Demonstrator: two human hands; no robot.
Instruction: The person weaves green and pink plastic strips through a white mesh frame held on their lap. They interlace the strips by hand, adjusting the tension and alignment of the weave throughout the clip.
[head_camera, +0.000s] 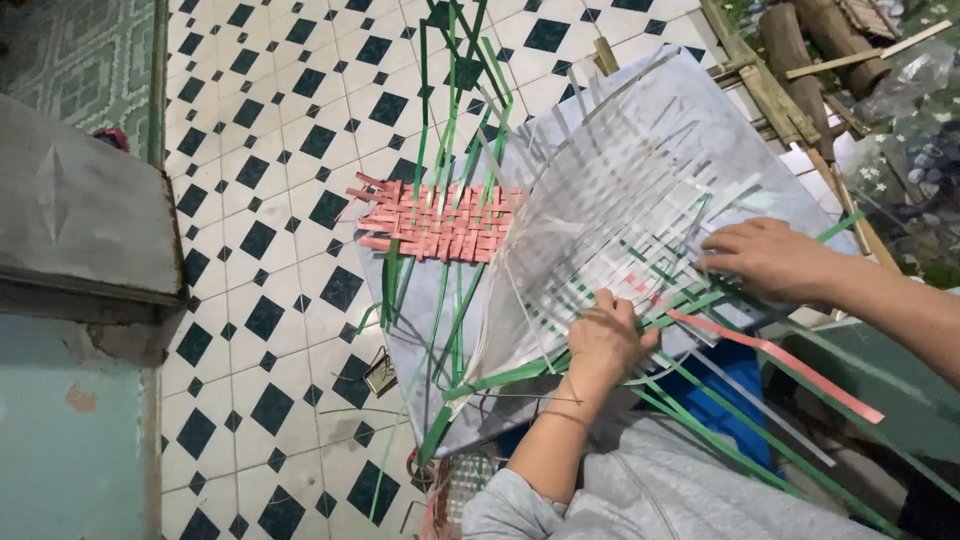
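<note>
Taking the woven mat (600, 200) as the landmark, the floor (270, 200) to its left is glossy white tile set with dark diamonds, and a grey slab (80, 200) sits at the far left edge.

On the mat's left end lies a finished pink patch (435, 225), tightly plaited in a neat checker, with green strips (450, 80) running through it and fanning out loose above and below. The middle of the mat is pale translucent strips, flat and shiny like plastic banding, already interlaced into a wide sheet. The weave looks well advanced there, while the near right corner is unfinished: loose green, pink and clear ends stick out unwoven.

At that corner the left hand (600, 340) presses down with fingers curled over the crossing strips, pinning rather than gripping them. A long pink strip (780, 365) trails out to the right of it. The right hand (765, 258), on the mat's right edge, lies flat with fingers together on the strips; whether it pinches one I cannot tell. Wooden slats (770, 85) lie beyond the mat's far right side.
</note>
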